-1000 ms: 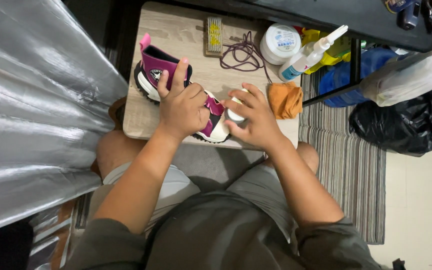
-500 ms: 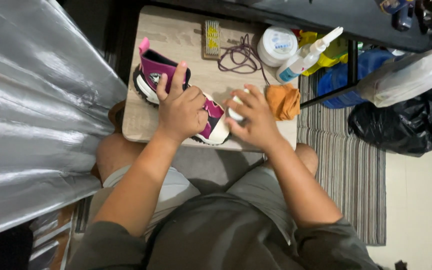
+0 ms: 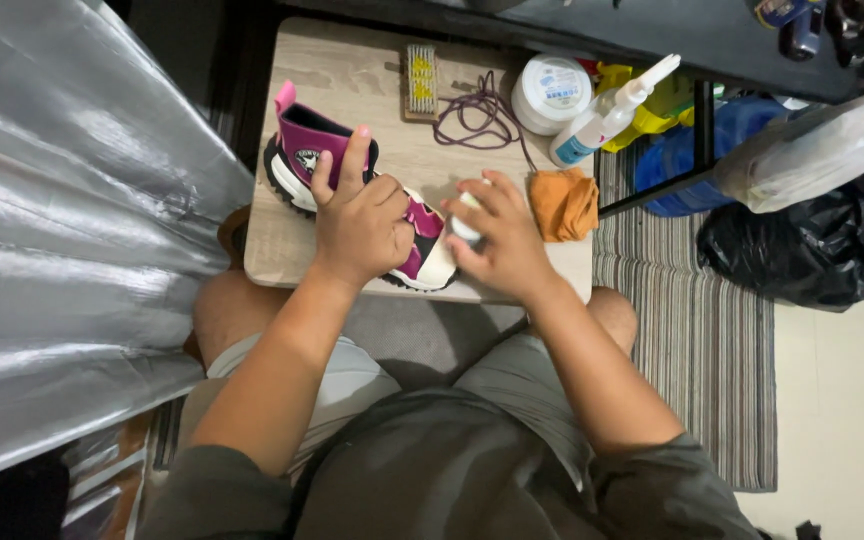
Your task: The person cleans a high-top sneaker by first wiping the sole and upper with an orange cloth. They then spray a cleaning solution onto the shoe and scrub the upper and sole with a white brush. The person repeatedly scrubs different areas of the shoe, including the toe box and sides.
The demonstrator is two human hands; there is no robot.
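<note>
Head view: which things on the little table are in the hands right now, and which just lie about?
In hand: magenta high-top sneaker under left hand; small white object in right hand.

Lying about: brush, purple lace, white tub, spray bottle, orange cloth.

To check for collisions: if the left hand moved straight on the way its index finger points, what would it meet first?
The left hand rests on the magenta high-top shoe, index finger pointing to the table's far edge. Past the shoe's collar, probably only bare table; the brush seems off to the right.

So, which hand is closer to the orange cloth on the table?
The right hand. It sits just left of the orange cloth, almost touching it. The left hand is farther away, resting on the pink shoe.
</note>
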